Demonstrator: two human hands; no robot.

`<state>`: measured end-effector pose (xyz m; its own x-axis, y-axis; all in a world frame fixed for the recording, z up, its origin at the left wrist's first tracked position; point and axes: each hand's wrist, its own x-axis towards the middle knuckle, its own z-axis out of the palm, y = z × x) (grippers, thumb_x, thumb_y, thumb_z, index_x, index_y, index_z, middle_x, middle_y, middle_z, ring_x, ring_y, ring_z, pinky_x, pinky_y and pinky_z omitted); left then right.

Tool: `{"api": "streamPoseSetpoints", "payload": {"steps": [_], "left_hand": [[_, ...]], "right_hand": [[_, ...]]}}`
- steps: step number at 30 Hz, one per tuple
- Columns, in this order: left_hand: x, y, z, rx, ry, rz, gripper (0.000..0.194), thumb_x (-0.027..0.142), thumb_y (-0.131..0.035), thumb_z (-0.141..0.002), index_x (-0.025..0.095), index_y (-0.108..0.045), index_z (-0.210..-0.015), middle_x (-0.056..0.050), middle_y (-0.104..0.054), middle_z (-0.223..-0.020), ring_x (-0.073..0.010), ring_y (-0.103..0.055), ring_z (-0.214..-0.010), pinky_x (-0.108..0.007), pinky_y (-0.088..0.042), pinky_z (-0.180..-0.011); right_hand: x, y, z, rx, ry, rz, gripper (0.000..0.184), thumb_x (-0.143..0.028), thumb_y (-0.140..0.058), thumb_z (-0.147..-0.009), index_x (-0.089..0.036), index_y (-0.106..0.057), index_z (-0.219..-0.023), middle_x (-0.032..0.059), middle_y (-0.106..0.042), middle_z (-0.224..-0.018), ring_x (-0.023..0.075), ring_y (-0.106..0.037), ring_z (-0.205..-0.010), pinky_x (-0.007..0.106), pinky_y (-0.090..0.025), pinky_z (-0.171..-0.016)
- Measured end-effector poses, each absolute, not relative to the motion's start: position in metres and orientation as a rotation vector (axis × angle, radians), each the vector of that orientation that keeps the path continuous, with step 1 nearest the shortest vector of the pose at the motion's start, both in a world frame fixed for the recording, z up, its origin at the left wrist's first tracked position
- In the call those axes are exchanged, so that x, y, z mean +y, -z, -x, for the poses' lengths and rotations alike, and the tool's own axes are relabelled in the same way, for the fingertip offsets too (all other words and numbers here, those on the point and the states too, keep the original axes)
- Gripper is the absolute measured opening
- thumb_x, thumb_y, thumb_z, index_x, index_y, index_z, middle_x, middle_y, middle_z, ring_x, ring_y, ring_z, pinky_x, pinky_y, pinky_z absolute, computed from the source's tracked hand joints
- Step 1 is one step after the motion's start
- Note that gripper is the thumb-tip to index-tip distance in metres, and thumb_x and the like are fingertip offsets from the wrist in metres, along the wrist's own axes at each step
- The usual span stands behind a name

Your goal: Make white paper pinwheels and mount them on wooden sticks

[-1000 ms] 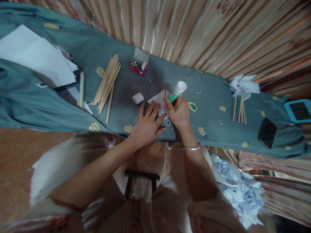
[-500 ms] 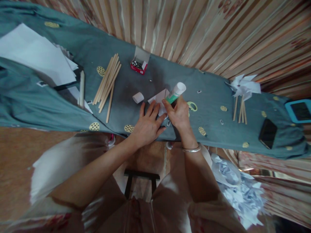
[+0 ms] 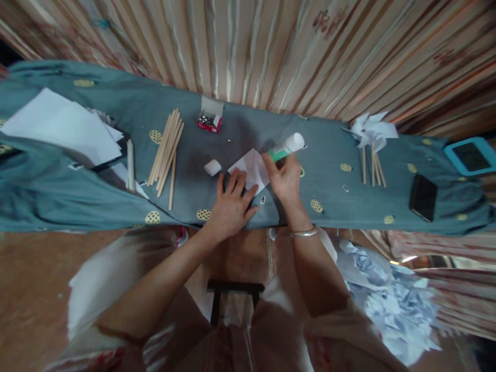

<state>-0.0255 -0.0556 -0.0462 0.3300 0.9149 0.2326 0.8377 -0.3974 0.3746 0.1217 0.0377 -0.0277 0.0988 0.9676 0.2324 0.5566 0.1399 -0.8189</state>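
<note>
My left hand (image 3: 232, 204) lies with its fingers spread, the tips pressing a small folded piece of white paper (image 3: 253, 165) onto the cloth. In my right hand (image 3: 285, 178) is a glue stick (image 3: 287, 147) with a green and white body, tilted over the paper's right side. Its lower tip is hidden by my fingers. A white glue cap (image 3: 213, 167) rests on its side just left of the paper. Partly covered behind my right hand, the green handle of a pair of scissors (image 3: 302, 172) shows.
Wooden sticks (image 3: 166, 155) lie in a bundle left of a red box of small metal pieces (image 3: 210, 122). White paper sheets (image 3: 62, 126) are at far left. Rightward are a paper pinwheel (image 3: 372, 132), a black phone (image 3: 423, 197) and a blue-framed device (image 3: 470, 156). Crumpled paper (image 3: 399, 305) fills a bag below.
My right hand has drawn the glue stick slightly away to the right, uncovering more of the paper. My left hand stays on the paper. The whole view has shifted.
</note>
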Motion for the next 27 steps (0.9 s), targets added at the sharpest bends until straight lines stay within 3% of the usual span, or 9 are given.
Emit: {"api": "streamPoseSetpoints", "payload": {"steps": [5, 8, 15, 23, 27], "left_hand": [[-0.046, 0.035, 0.051, 1.579, -0.868, -2.381, 0.047, 0.038, -0.048, -0.097, 0.018, -0.046, -0.141, -0.017, -0.047, -0.148, -0.0303, -0.038, -0.142, -0.055, -0.026, -0.117], [-0.036, 0.031, 0.077, 1.797, -0.982, -2.275, 0.05, 0.037, -0.053, -0.094, 0.018, -0.046, -0.14, -0.016, -0.051, -0.143, -0.0311, -0.045, -0.135, -0.051, -0.035, -0.113], [-0.023, 0.038, 0.106, 1.989, -0.844, -2.143, 0.038, 0.035, -0.057, -0.088, 0.016, -0.065, -0.119, -0.014, -0.068, -0.112, -0.0333, -0.061, -0.11, -0.048, -0.048, -0.097], [-0.021, 0.031, 0.073, 1.643, -1.066, -1.754, 0.04, 0.031, -0.065, -0.081, 0.018, -0.067, -0.118, -0.009, -0.07, -0.11, -0.0211, -0.068, -0.093, -0.036, -0.055, -0.086], [-0.017, 0.037, 0.051, 1.496, -1.147, -1.606, 0.041, 0.029, -0.068, -0.077, 0.016, -0.068, -0.116, -0.008, -0.072, -0.109, -0.0195, -0.069, -0.091, -0.034, -0.056, -0.086]], "right_hand": [[0.048, 0.03, -0.136, -1.258, -0.923, 1.318, 0.038, -0.058, -0.067, -0.078, -0.022, -0.057, -0.079, -0.0008, -0.062, -0.07, 0.0139, -0.06, -0.065, 0.029, -0.048, -0.063], [0.05, 0.03, -0.138, -1.098, -1.117, 1.25, 0.041, -0.062, -0.067, -0.077, -0.022, -0.059, -0.079, 0.0002, -0.064, -0.071, 0.0133, -0.061, -0.063, 0.028, -0.049, -0.061], [0.046, 0.02, -0.145, -0.967, -1.334, 1.202, 0.047, -0.068, -0.07, -0.07, -0.022, -0.06, -0.078, 0.0006, -0.065, -0.074, 0.0132, -0.062, -0.065, 0.028, -0.05, -0.06], [0.031, 0.008, -0.145, -0.908, -1.503, 1.139, 0.05, -0.065, -0.081, -0.057, -0.022, -0.064, -0.075, -0.0008, -0.066, -0.072, 0.0103, -0.055, -0.058, 0.026, -0.046, -0.055], [0.024, 0.009, -0.14, -0.841, -1.581, 1.071, 0.054, -0.063, -0.086, -0.049, -0.019, -0.068, -0.074, -0.0027, -0.062, -0.066, 0.0082, -0.051, -0.055, 0.024, -0.042, -0.051]]}}
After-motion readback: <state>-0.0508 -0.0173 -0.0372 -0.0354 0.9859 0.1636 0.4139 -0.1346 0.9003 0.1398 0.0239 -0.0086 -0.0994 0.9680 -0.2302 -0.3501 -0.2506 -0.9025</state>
